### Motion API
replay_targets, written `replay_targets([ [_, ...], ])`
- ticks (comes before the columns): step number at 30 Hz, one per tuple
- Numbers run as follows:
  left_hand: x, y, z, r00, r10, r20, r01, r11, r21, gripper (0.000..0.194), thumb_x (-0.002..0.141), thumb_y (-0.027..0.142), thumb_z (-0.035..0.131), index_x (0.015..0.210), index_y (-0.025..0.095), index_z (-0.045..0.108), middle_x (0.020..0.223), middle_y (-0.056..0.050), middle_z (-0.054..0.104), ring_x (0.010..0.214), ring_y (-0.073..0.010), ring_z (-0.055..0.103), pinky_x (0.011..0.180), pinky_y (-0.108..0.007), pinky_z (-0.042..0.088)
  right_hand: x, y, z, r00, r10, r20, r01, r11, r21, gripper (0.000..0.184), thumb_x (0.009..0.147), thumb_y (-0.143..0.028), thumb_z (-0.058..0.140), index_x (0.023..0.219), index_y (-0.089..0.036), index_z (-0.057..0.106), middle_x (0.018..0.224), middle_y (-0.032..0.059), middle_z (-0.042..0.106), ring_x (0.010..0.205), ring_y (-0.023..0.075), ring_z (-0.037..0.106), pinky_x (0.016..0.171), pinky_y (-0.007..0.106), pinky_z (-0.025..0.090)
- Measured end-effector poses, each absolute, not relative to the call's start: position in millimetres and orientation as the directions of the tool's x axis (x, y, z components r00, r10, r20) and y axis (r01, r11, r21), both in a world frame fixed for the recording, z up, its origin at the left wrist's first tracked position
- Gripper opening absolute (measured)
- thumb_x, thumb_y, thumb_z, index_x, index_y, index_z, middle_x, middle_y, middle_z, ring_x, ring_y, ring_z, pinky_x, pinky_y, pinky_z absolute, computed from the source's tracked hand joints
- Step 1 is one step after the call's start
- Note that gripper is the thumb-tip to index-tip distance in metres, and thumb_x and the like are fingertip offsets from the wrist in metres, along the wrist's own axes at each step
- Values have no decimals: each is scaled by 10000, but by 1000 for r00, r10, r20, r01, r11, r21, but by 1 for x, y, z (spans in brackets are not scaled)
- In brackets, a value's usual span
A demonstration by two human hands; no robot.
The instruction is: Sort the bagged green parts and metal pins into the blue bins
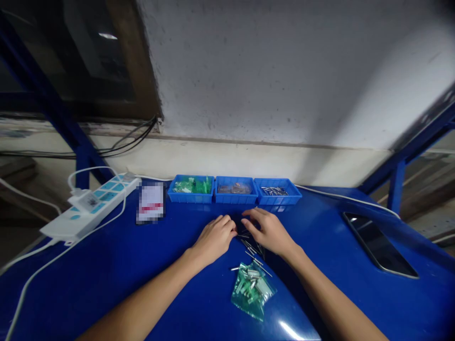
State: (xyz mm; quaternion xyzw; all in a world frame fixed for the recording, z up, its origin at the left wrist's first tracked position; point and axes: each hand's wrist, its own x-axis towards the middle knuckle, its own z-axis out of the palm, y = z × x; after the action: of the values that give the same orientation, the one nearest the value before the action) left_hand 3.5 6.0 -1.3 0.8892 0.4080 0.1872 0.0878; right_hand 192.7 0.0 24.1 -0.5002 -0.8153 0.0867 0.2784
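Note:
My left hand (217, 236) is closed, thumb and fingertips pinched on the end of a thin metal pin (243, 236). Facing it, my right hand (267, 229) has curved fingers with a gap between thumb and forefinger; nothing shows between them. Several loose metal pins (251, 248) lie scattered below and between the hands, some partly hidden by the right hand. Nearer to me rests a green see-through bag (251, 310), with white plastic pieces and short metal parts in it or on it.
Along the wall stand three blue bins: one with green bags (192, 200), one with brownish small items (236, 200), one with metal pins (279, 201). A white power strip (88, 215) and a blurred-out card (151, 201) are left; a phone (380, 244) lies right.

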Motion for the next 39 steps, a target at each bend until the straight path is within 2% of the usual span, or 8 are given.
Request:
replay_targets([
  [4,3,6,-1,631,739,237,663,-672,328,108,873,284,495,892,202,563,944,-37,572,885,-197,511,767,-329,415,187,-1,18,-399,858,323,751,508,-422,213,898,-294,456,1017,-198,604,882,45,642,746,147,596,643,244,435],
  [9,6,4,-4,589,769,251,714,-640,285,108,888,215,448,858,184,546,943,-54,566,893,-206,499,772,-352,388,188,1,16,-390,856,340,739,511,-439,206,902,-290,454,996,-191,609,880,51,643,763,151,599,657,248,440],
  [15,3,11,-7,428,840,332,728,-539,425,207,930,232,344,850,176,527,905,-52,575,865,-194,503,748,-340,384,185,-3,20,-447,821,354,694,568,-442,177,879,-288,503,986,-188,600,848,42,633,720,142,582,651,248,433],
  [26,1,17,-3,295,879,374,756,-454,472,302,934,253,309,732,188,523,757,-44,593,760,-179,537,704,-302,400,177,-8,25,-503,783,366,726,613,-312,154,908,-296,460,882,-187,566,779,28,618,710,141,565,644,248,384],
  [30,0,19,-3,277,889,365,672,-451,587,341,940,290,288,683,192,488,689,-24,569,676,-158,543,640,-274,397,174,-11,26,-496,789,363,767,594,-244,126,903,-237,443,850,-191,548,779,28,615,726,148,564,657,253,366],
  [33,0,16,-2,297,878,374,561,-478,676,271,928,312,336,759,188,507,712,-9,576,693,-144,552,644,-251,407,175,-9,24,-426,828,364,814,527,-245,182,919,-227,397,803,-193,532,743,25,602,703,146,558,636,249,352],
  [36,0,12,1,330,844,424,482,-536,693,151,892,296,429,859,189,529,799,-13,590,757,-140,554,683,-240,419,179,-6,25,-394,844,364,814,505,-289,224,935,-246,368,776,-193,517,712,19,582,665,139,541,617,243,347],
  [39,0,9,4,336,829,446,486,-559,672,153,893,285,434,846,195,548,797,-11,582,772,-140,543,707,-243,417,183,-6,27,-432,827,359,757,549,-354,212,943,-259,359,818,-197,518,738,12,586,679,132,542,629,232,357],
])
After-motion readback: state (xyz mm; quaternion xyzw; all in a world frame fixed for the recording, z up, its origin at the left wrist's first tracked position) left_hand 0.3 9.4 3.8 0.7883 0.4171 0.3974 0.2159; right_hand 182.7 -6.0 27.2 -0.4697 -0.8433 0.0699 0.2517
